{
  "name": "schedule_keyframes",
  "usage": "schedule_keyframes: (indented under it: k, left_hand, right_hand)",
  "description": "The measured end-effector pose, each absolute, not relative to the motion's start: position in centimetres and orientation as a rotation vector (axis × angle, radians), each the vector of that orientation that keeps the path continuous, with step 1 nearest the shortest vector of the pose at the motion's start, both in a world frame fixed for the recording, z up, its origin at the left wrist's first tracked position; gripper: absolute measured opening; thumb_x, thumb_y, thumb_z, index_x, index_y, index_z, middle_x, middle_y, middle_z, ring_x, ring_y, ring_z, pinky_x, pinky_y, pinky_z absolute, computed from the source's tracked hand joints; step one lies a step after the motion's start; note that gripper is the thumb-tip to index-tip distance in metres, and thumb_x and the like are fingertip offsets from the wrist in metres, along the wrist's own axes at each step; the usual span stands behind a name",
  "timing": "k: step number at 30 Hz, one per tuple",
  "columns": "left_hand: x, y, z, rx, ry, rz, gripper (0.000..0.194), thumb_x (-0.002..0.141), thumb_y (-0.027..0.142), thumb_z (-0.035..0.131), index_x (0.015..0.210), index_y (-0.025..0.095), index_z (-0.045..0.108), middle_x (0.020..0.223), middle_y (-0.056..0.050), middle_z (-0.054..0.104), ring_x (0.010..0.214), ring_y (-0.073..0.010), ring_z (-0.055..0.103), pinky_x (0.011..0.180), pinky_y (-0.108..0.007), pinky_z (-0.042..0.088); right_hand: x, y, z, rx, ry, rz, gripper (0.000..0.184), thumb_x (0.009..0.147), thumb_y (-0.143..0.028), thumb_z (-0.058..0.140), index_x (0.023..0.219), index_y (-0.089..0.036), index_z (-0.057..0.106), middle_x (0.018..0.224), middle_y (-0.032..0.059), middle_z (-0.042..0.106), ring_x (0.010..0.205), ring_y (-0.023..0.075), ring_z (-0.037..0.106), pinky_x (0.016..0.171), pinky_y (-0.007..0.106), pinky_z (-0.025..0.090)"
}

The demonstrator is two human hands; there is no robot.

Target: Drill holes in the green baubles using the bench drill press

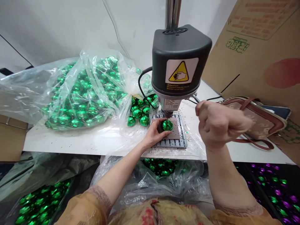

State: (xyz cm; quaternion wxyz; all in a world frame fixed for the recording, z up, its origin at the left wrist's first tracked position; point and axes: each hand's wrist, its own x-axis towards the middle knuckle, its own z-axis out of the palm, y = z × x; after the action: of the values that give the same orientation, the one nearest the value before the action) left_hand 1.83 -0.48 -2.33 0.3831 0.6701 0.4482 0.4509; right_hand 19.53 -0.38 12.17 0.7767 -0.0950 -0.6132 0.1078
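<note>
My left hand (156,132) grips a shiny green faceted ball (167,125) between thumb and fingers. The ball rests on a flat square board (175,132) on the slotted metal base (184,142) of a bench drill press. Directly above the ball is the drill chuck (168,114); the bit's tip meets the ball's top or hangs just over it, I cannot tell which. My right hand (220,123) is closed around the feed lever (196,98) at the right side of the black drill head (181,59). Most of the lever is hidden by that fist.
A big clear plastic bag (82,90) full of green balls lies on the white table (77,142) at left, with several loose balls (140,115) beside the base. A handbag (255,118) and a cardboard box (264,37) stand at right. More balls (161,167) lie below the table edge.
</note>
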Motion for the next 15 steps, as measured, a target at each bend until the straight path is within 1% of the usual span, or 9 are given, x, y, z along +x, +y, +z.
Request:
schedule_keyframes:
  k: [1,3,6,10,13,15]
  left_hand:
    - [1.8,-0.5,-2.3,1.706,1.150,1.147,0.059,0.075,0.036,0.084,0.126,0.020,0.058,0.118,-0.010,0.068,0.112,-0.0276,0.064,0.099,-0.043,0.051]
    - [1.9,-0.5,-2.2,1.699,1.162,1.151,0.059,0.075,0.036,0.084,0.126,0.020,0.059,0.118,-0.010,0.068,0.111,-0.0274,0.064,0.099,-0.043,0.051]
    - [2.0,-0.6,-1.9,1.674,1.186,1.173,0.058,0.074,0.037,0.085,0.124,0.019,0.061,0.118,-0.010,0.068,0.111,-0.0270,0.065,0.100,-0.042,0.052]
    - [2.0,-1.8,-1.1,1.687,1.273,1.276,0.053,0.075,0.037,0.084,0.121,0.021,0.064,0.118,-0.009,0.069,0.111,-0.0253,0.066,0.099,-0.041,0.053]
    - [1.5,-4.5,-0.7,1.832,1.317,1.349,0.045,0.082,0.038,0.079,0.122,0.023,0.065,0.116,-0.008,0.068,0.111,-0.0242,0.066,0.098,-0.040,0.054]
    - [0.7,-7.1,-0.7,2.029,1.206,1.286,0.039,0.087,0.038,0.075,0.123,0.025,0.067,0.122,-0.009,0.065,0.115,-0.0234,0.064,0.097,-0.037,0.054]
  right_hand:
    - [19.4,-0.4,13.2,-0.246,-1.292,0.275,0.056,0.086,-0.019,0.063,0.045,-0.017,0.026,0.042,-0.0056,0.028,0.036,0.0042,0.030,0.040,0.027,0.026]
    - [19.1,-0.2,15.3,-0.356,-1.205,0.334,0.053,0.088,-0.020,0.064,0.044,-0.017,0.034,0.039,-0.0064,0.029,0.033,0.0043,0.028,0.036,0.027,0.020]
    - [18.8,0.5,18.0,-0.461,-1.155,0.437,0.048,0.088,-0.016,0.062,0.045,-0.018,0.041,0.039,-0.0065,0.032,0.034,0.0043,0.032,0.037,0.027,0.020]
    - [18.6,1.3,19.1,-0.490,-1.118,0.493,0.052,0.089,-0.014,0.058,0.041,-0.017,0.037,0.037,-0.0066,0.030,0.033,0.0027,0.032,0.037,0.026,0.021]
    - [18.5,1.5,19.0,-0.477,-1.123,0.481,0.053,0.090,-0.014,0.057,0.041,-0.016,0.036,0.036,-0.0066,0.032,0.033,0.0011,0.032,0.037,0.025,0.020]
    - [18.5,1.5,18.8,-0.472,-1.129,0.464,0.052,0.091,-0.015,0.056,0.043,-0.016,0.036,0.037,-0.0065,0.032,0.034,0.0007,0.034,0.039,0.024,0.020]
